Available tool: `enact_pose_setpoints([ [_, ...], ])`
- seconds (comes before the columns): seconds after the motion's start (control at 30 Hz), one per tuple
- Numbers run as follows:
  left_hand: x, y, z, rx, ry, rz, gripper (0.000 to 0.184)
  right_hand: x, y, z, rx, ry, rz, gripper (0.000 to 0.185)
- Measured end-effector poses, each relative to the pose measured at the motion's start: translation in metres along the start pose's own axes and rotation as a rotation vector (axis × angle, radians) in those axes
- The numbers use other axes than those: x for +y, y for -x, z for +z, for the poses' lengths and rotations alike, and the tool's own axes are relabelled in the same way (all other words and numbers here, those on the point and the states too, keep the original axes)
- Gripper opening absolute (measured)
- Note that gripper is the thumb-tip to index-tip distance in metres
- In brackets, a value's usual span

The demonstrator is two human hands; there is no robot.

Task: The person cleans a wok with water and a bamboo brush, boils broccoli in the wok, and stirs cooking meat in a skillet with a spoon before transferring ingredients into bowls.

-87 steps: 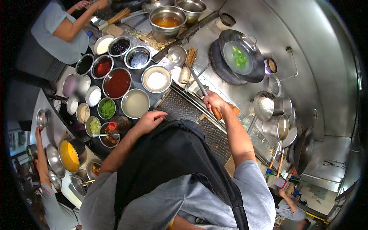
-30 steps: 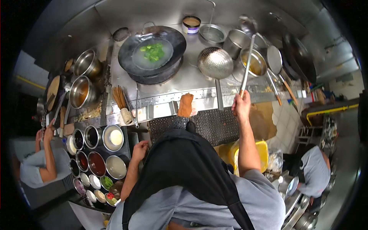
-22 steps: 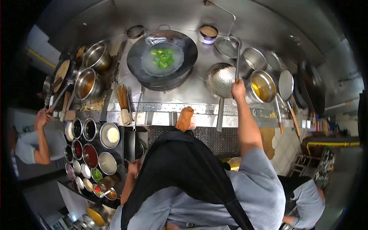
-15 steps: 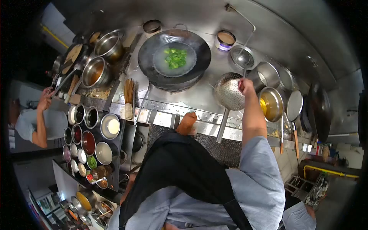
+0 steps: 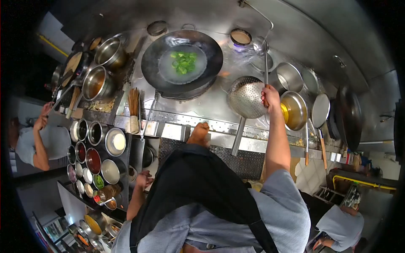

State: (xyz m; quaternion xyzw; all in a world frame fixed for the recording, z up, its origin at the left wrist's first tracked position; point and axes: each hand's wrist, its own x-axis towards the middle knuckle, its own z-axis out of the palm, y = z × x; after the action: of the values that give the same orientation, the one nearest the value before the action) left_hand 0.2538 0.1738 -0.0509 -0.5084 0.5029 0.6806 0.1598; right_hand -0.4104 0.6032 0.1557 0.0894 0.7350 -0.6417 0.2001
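My right hand [image 5: 271, 96] is closed round the wooden grip of a long-handled ladle [image 5: 260, 44]. Its bowl is raised beside an open tin [image 5: 241, 37], where liquid looks to be splashing. A perforated strainer [image 5: 247, 97] lies just left of that hand. Green vegetable pieces [image 5: 184, 62] sit in cloudy liquid in the large wok [image 5: 148, 63] on the burner. My left hand [image 5: 144, 179] is low at the left with curled fingers and nothing visible in them, near the sauce containers [image 5: 110, 171]. An orange-brown cloth [image 5: 199, 134] rests on the counter's front edge.
Metal pots [image 5: 294, 110] and a leaning wok [image 5: 349, 118] line the right side. A bamboo brush [image 5: 133, 110] stands at the front left. One co-worker [image 5: 40, 141] is at the far left, another [image 5: 341, 225] at the lower right. A tap pipe [image 5: 257, 12] overhangs the back.
My right hand swung the ladle rightward, then back left, and its bowl is now up by the tin with liquid splashing. My left hand shows again after being mostly hidden. The view has shifted.
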Motion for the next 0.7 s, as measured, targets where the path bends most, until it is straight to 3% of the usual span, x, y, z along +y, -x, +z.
enact_pose_setpoints([
  [0.1, 0.037, -0.003, 0.003, 0.015, 0.036, 0.025, 0.031, -0.008, 0.018, 0.015, 0.181, 0.312, -0.086, 0.004],
  [0.2, 0.055, 0.008, 0.016, 0.073, 0.042, 0.018, 0.031, 0.061, -0.062, -0.012, 0.396, 0.803, -0.317, 0.005],
  [0.3, 0.024, 0.008, 0.02, 0.061, 0.017, 0.084, 0.03, 0.041, -0.054, 0.001, 0.262, 0.56, -0.023, 0.006],
  [0.4, -0.007, 0.02, 0.017, 0.017, 0.07, -0.075, 0.027, 0.031, -0.072, -0.005, -0.044, -0.406, 0.328, 0.01],
  [0.53, -0.093, 0.006, -0.003, -0.005, 0.185, -0.161, 0.03, 0.02, -0.065, -0.01, -0.156, -0.709, 0.375, 0.012],
  [0.6, -0.146, -0.017, -0.02, -0.061, 0.428, -0.147, 0.033, 0.013, -0.035, -0.011, -0.177, -0.658, 0.306, 0.008],
  [0.67, -0.125, 0.001, 0.001, -0.289, 0.947, -0.148, 0.038, 0.012, -0.01, -0.016, -0.178, -0.569, 0.232, 0.006],
  [0.7, -0.119, 0.005, 0.002, -0.305, 0.939, -0.198, 0.038, 0.012, 0.001, -0.017, -0.136, -0.471, 0.2, 0.006],
])
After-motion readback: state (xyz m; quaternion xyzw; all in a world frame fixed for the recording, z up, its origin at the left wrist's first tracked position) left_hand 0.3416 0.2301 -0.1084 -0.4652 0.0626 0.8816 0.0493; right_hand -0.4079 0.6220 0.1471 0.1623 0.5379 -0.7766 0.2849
